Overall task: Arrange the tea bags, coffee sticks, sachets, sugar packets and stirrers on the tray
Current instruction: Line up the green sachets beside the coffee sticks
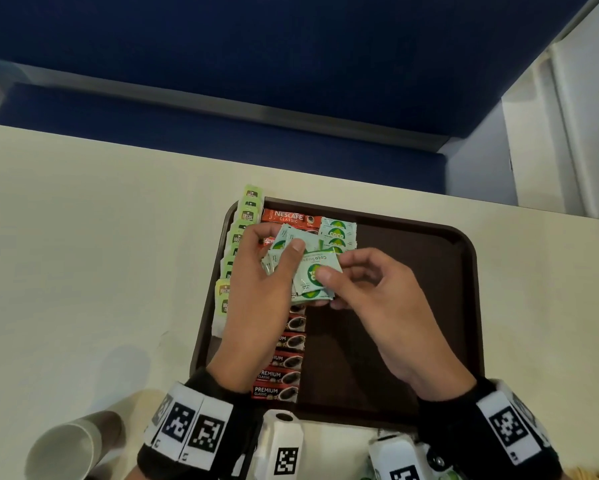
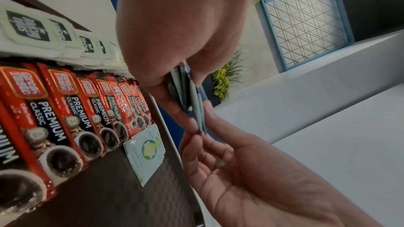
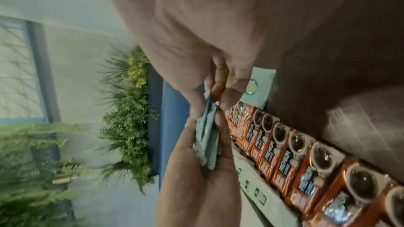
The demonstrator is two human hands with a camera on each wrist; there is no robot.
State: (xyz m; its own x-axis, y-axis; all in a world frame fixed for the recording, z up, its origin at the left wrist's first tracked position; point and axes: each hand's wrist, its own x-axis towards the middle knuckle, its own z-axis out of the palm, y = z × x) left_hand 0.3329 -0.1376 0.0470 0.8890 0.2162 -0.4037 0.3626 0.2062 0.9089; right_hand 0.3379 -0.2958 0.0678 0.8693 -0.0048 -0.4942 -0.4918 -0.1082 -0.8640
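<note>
A brown tray [image 1: 412,271] lies on the cream table. Green tea bags [image 1: 248,211] line its left rim. Beside them runs a column of red coffee sticks [image 1: 280,375]. Pale green sugar packets [image 1: 338,232] lie at the tray's top middle. My left hand [image 1: 256,289] grips a stack of the same sugar packets [image 1: 306,282] above the tray. My right hand [image 1: 377,296] pinches the top packet of that stack between thumb and fingers. The left wrist view shows the stack [image 2: 196,110] edge-on and one sugar packet [image 2: 146,153] flat on the tray beside the coffee sticks [image 2: 65,110].
A paper cup [image 1: 69,448] sits on the table at the front left. Two white devices with black-and-white markers [image 1: 284,441] stand at the tray's near edge. A blue partition [image 1: 291,64] rises behind the table, and a white wall [image 1: 568,133] stands to the right.
</note>
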